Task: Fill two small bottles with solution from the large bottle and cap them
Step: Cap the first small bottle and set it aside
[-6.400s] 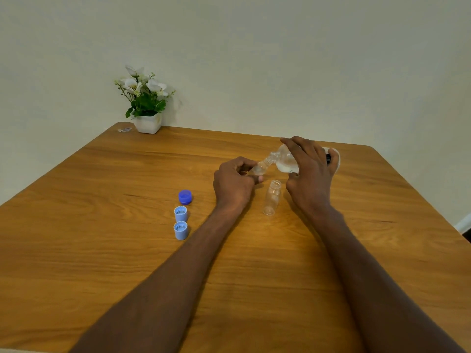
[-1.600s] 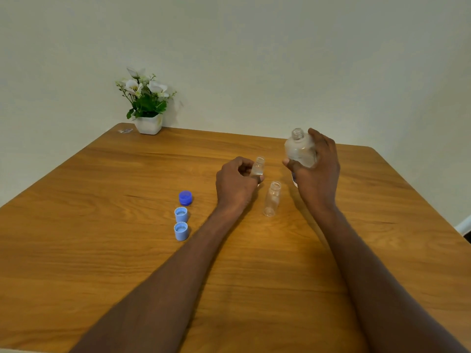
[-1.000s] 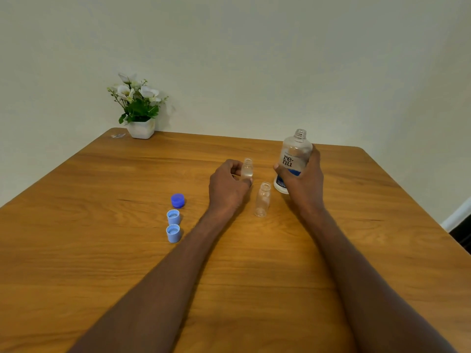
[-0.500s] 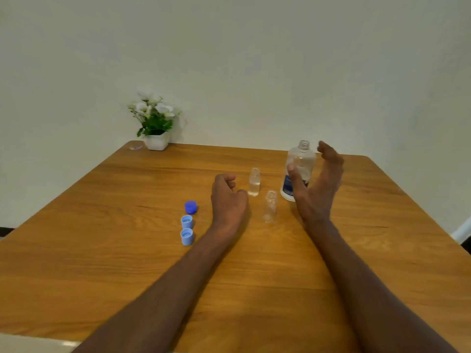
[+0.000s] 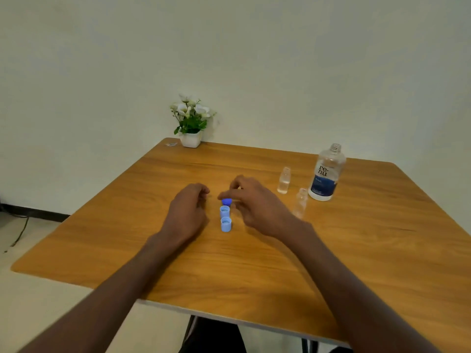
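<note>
Large bottle (image 5: 327, 173) upright, uncapped, well right of both hands; right hand (image 5: 255, 205) fingertips at dark blue cap (image 5: 226, 201), grip unclear; left hand (image 5: 188, 212) loosely curled, empty.

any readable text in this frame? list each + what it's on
"re-nu": on the white upper part of the label of the large bottle, standing uncapped on the table.
Dark blue lower part of that label: small print there, too blurred to read.
Small bottles, caps, flower pot: no text visible.
</note>
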Demonstrator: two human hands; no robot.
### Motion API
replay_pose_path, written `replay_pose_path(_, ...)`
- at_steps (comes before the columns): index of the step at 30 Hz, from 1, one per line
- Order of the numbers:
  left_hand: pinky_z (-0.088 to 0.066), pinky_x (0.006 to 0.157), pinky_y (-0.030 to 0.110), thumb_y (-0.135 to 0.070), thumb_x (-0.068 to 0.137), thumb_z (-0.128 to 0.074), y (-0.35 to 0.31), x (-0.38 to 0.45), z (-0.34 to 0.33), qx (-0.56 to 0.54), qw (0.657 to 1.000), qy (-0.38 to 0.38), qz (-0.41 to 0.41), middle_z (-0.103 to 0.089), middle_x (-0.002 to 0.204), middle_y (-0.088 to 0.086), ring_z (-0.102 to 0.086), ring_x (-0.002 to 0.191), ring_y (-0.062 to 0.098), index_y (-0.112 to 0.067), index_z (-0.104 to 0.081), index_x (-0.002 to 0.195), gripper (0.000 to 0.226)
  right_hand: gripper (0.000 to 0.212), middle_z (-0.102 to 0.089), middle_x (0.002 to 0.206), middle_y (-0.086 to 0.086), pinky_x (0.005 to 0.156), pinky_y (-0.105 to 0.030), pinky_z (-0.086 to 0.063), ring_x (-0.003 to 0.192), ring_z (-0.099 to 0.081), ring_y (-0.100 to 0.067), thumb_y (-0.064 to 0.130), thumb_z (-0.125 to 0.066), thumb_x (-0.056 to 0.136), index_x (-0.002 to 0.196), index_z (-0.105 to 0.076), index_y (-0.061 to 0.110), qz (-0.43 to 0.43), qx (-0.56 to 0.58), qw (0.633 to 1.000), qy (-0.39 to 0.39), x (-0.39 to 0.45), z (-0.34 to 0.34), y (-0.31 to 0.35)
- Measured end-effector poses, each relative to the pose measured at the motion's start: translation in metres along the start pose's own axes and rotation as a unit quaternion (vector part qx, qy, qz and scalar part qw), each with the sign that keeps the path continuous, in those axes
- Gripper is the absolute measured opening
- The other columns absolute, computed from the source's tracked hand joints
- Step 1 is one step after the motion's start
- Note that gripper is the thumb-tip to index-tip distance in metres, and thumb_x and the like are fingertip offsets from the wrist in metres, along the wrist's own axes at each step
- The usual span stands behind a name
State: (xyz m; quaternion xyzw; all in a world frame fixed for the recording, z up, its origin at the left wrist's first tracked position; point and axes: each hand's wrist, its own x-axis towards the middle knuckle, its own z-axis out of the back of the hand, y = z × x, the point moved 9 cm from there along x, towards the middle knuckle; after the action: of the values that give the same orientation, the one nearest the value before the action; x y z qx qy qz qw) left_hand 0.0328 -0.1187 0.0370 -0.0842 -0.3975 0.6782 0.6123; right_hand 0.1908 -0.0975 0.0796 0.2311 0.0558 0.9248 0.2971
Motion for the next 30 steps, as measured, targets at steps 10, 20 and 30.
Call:
replay_pose_path(10, -0.049, 0.094, 0.034, 0.005, 0.084, -0.061, -0.004, 0.004, -0.011, 0.072, 0.996, 0.02, -0.042, -0.061, 0.125, 0.006, -0.055, 0.115, 0.024, -0.011, -0.06, 0.129, 0.048, 0.041, -0.063, 0.119, 0.004, 0.083, -0.042, -0.053, 0.103, -0.057, -0.021, 0.001, -0.068, 0.091, 0.122, -0.076, 0.027, -0.009, -0.033, 0.997, 0.072, 0.009, -0.031, 0.002)
replay_pose_path(20, -0.042, 0.104, 0.021, 0.003, 0.094, -0.058, -0.087, 0.017, -0.024, -0.157, 0.981, -0.083, -0.076, -0.06, 0.138, 0.0, -0.054, 0.128, 0.01, -0.012, -0.055, 0.141, 0.049, 0.029, -0.071, 0.112, 0.007, 0.072, -0.027, -0.051, 0.097, -0.067, -0.011, 0.007, -0.074, 0.093, 0.119, -0.066, 0.015, -0.132, 0.172, 0.892, -0.396, -0.055, 0.096, -0.05)
replay_pose_path(30, -0.032, 0.116, 0.025, 0.006, 0.096, -0.051, -0.121, 0.046, -0.128, -0.181, 0.983, 0.039, 0.001, -0.04, 0.162, 0.006, -0.039, 0.148, 0.02, -0.013, -0.034, 0.159, 0.068, 0.027, -0.075, 0.118, 0.003, 0.088, -0.031, -0.056, 0.117, -0.068, -0.017, 0.011, -0.056, 0.108, 0.134, -0.062, 0.011, -0.132, 0.267, 0.866, -0.402, -0.062, 0.132, -0.116)
